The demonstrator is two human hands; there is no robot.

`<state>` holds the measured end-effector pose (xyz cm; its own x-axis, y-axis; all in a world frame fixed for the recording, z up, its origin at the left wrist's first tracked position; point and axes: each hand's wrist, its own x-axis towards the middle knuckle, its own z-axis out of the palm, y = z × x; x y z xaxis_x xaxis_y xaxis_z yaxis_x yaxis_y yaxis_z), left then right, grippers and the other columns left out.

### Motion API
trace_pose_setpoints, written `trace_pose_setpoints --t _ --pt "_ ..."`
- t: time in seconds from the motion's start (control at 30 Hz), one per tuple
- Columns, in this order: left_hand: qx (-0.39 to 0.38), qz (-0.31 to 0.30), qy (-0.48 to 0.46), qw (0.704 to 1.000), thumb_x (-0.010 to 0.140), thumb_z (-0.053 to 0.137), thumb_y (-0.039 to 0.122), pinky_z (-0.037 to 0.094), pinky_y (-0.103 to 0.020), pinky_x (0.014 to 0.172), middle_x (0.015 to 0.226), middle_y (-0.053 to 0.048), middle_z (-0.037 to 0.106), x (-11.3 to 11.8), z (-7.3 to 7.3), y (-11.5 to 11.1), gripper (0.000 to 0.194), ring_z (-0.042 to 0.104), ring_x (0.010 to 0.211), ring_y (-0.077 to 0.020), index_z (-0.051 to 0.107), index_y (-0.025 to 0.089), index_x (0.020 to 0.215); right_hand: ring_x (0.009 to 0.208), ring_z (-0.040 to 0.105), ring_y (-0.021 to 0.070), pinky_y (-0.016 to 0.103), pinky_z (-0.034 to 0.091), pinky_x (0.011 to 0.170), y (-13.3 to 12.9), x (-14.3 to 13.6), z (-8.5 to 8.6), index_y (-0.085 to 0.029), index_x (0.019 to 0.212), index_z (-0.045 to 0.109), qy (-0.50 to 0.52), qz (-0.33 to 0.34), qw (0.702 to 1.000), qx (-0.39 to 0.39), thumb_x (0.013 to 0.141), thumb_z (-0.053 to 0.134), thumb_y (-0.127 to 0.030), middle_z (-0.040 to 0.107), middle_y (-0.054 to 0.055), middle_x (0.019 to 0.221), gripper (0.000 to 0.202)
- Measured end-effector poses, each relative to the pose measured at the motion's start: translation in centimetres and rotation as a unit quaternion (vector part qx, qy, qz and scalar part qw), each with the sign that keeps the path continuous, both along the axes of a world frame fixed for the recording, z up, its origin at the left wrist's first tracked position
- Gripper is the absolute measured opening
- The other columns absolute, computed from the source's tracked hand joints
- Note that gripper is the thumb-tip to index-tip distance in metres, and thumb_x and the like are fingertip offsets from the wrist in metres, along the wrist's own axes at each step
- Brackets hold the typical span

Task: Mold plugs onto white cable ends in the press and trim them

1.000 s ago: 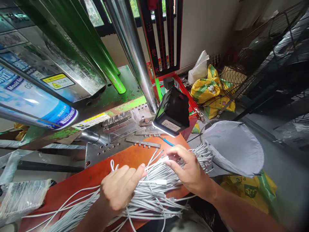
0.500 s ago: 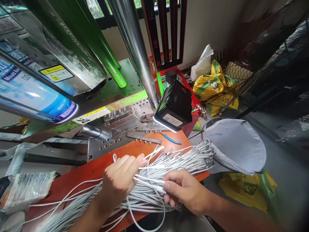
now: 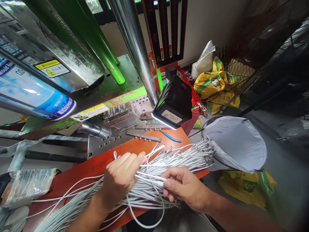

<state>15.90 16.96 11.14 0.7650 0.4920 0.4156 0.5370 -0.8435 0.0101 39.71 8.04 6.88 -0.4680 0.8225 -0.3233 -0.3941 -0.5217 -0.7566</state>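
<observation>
My left hand (image 3: 123, 172) is closed around a few white cables, whose ends stick out to the right past the thumb. Thumb and fingers of my right hand (image 3: 183, 187) pinch the white moulded ends of cables (image 3: 158, 183) that run across from the left hand. Beneath both hands lies a thick bundle of white cables (image 3: 185, 161) with metal-tipped connectors toward its right end. One loose cable hangs in a loop (image 3: 147, 227) below the hands. The bundle rests on an orange-red board (image 3: 79, 170).
Behind the board stands a moulding press with a metal mould plate (image 3: 101, 145), slotted metal bars (image 3: 143, 136) and a blue-handled tool (image 3: 171, 137). A black lamp (image 3: 175, 103) overhangs the board. A white fabric hoop bag (image 3: 238, 145) is at right, yellow sacks (image 3: 210, 83) behind. A spray can (image 3: 36, 90) is upper left.
The right hand has shifted slightly on the cable ends, and more of the white moulded parts show. The left hand keeps its hold. The whole view has tilted slightly.
</observation>
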Motion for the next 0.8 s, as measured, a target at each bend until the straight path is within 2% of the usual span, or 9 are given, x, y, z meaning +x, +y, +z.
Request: trace_pose_setpoints --t 0.13,0.27,0.4,0.5,0.63,0.8 --pt "0.012 0.009 0.001 1.000 0.097 0.064 0.008 0.039 -0.032 0.063 0.070 -0.001 0.062 0.08 -0.37 -0.07 0.027 0.053 0.064 -0.0175 0.064 0.009 0.124 0.059 0.055 0.0069 0.019 0.042 0.057 0.12 0.01 0.11 -0.011 0.094 0.070 0.006 -0.020 1.000 -0.001 0.088 0.081 -0.054 0.066 0.001 0.075 0.045" --pt "0.045 0.000 0.025 0.999 0.096 0.069 0.013 0.042 -0.033 0.066 0.075 -0.004 0.068 0.29 -0.58 0.01 0.036 0.057 0.066 -0.0188 0.063 0.009 0.132 0.064 0.055 0.0081 0.020 0.045 0.062 -0.11 0.13 0.25 -0.013 0.096 0.072 -0.028 -0.068 0.997 0.025 0.091 0.080 -0.046 0.063 -0.001 0.074 0.034" --pt "0.079 -0.023 0.033 0.996 0.097 0.071 0.024 0.043 -0.032 0.065 0.080 -0.006 0.072 0.31 -0.60 0.21 0.041 0.060 0.068 -0.0184 0.063 0.009 0.135 0.079 0.062 0.0137 0.027 0.056 0.075 -0.51 0.40 0.20 -0.018 0.107 0.075 -0.066 -0.105 0.990 0.061 0.097 0.075 -0.040 0.066 0.002 0.088 0.024" --pt "0.091 -0.037 0.029 0.995 0.098 0.069 0.025 0.043 -0.031 0.063 0.079 -0.005 0.071 0.30 -0.54 0.36 0.038 0.060 0.066 -0.0165 0.063 0.010 0.133 0.085 0.063 0.0170 0.032 0.062 0.079 -0.56 0.52 0.18 -0.021 0.110 0.076 -0.071 -0.112 0.989 0.069 0.098 0.073 -0.041 0.067 0.003 0.096 0.024" --pt "0.097 -0.042 0.031 0.994 0.098 0.069 0.023 0.041 -0.029 0.061 0.078 -0.004 0.070 0.33 -0.37 0.46 0.038 0.059 0.064 -0.0150 0.062 0.010 0.133 0.087 0.065 0.0191 0.036 0.064 0.080 -0.39 0.56 0.13 -0.021 0.110 0.075 -0.050 -0.109 0.991 0.052 0.097 0.073 -0.044 0.066 0.003 0.095 0.027" --pt "0.107 -0.042 0.054 0.992 0.097 0.070 0.023 0.040 -0.030 0.061 0.075 -0.002 0.068 0.30 -0.16 0.51 0.037 0.057 0.063 -0.0148 0.063 0.010 0.131 0.080 0.062 0.0171 0.032 0.061 0.075 -0.19 0.60 -0.01 -0.020 0.108 0.073 -0.092 -0.104 0.988 0.067 0.096 0.073 -0.046 0.064 0.002 0.089 0.029"
